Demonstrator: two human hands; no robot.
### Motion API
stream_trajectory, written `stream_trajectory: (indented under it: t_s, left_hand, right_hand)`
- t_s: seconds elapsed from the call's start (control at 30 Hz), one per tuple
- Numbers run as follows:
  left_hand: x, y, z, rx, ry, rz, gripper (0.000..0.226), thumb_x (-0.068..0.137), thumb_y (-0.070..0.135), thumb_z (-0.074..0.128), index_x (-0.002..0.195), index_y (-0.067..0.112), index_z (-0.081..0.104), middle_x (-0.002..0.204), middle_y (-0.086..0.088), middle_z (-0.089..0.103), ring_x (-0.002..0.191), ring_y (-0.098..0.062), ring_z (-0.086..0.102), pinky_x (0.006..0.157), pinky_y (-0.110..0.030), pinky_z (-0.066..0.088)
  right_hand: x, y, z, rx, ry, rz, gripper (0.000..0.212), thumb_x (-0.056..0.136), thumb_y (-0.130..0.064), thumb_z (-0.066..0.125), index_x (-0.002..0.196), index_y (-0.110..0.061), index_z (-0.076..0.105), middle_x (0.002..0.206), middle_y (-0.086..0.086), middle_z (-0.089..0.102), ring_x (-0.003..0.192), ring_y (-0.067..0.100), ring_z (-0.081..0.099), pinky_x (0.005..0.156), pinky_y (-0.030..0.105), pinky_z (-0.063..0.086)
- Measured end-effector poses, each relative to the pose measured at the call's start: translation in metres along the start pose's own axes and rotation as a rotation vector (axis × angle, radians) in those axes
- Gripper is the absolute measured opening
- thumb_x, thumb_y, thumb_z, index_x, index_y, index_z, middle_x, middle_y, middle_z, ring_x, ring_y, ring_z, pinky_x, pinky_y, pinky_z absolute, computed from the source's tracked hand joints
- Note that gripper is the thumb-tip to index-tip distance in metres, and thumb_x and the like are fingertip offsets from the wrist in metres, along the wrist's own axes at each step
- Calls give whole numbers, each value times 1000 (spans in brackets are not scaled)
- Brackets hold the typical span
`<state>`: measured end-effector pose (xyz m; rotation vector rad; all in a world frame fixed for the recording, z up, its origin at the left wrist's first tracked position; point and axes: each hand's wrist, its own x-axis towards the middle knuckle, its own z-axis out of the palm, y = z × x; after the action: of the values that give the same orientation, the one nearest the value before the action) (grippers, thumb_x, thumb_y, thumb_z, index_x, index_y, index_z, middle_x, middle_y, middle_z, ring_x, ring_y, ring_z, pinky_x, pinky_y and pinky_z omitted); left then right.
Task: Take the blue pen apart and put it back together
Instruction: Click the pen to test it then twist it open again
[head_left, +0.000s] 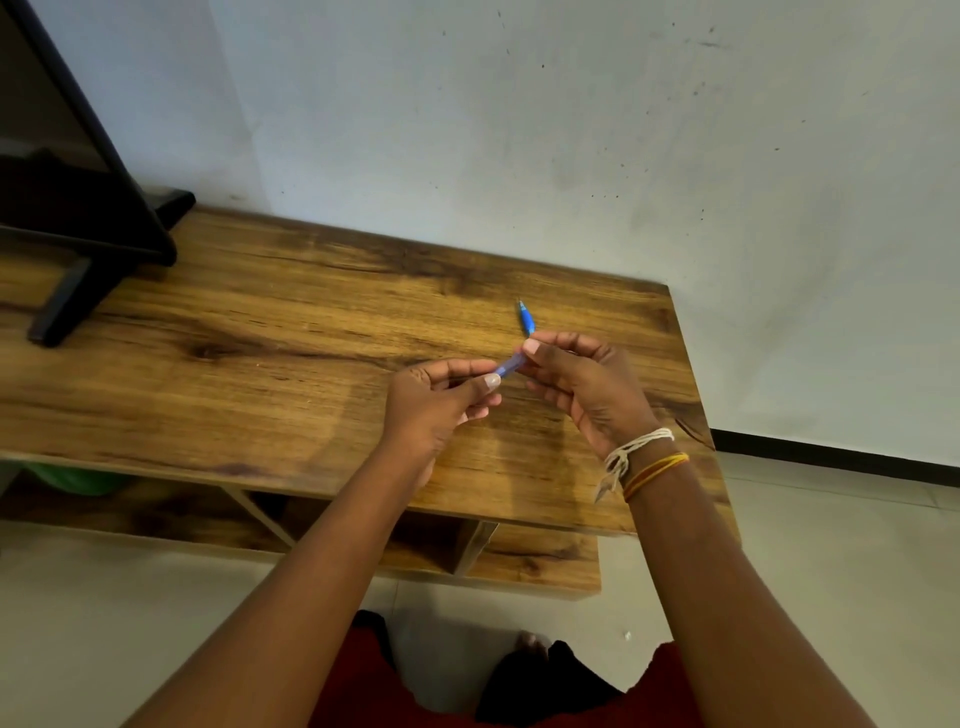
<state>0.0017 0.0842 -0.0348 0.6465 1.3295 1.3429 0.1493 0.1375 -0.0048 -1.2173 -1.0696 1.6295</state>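
Observation:
A short translucent blue pen barrel (509, 365) is held above the wooden table (260, 364) between both hands. My left hand (441, 405) pinches its left end with thumb and fingers. My right hand (582, 384) pinches its right end. Only the middle of the barrel shows between the fingertips. A separate blue pen tip piece (526, 318) with a pointed nib lies on the table just beyond my right hand, pointing away from me.
A black stand with a dark panel (88, 208) occupies the table's far left. A white wall runs behind the table. The table's right edge lies close to my right wrist. A lower shelf (519, 561) sits under the tabletop, with a green object at the left.

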Motion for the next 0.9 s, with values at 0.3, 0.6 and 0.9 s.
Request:
stream_trajectory:
  t_s: [0.3, 0.6, 0.9]
  left_hand:
    - [0, 1, -3, -25, 8, 9, 13, 78, 2, 73, 89, 8, 73, 78, -7, 75, 67, -13, 72, 71, -27, 59]
    - [1, 0, -4, -104, 20, -12, 12, 78, 2, 73, 86, 11, 74, 76, -7, 76, 71, -15, 73, 69, -25, 58]
    - [0, 1, -4, -42, 51, 32, 12, 77, 5, 75, 87, 12, 74, 79, -7, 76, 69, -14, 73, 70, -27, 60]
  right_hand:
    - [-2, 2, 9, 6, 14, -28, 6, 84, -3, 70, 84, -8, 66, 99, 21, 73, 80, 20, 74, 65, 25, 58]
    - [-1, 10, 22, 15, 113, -80, 11, 86, -2, 68, 94, 4, 65, 102, 25, 71, 78, 23, 72, 73, 33, 59]
    - [6, 16, 26, -124, 152, -169, 4, 86, -2, 69, 82, -4, 68, 84, 17, 73, 66, 16, 73, 61, 25, 59]
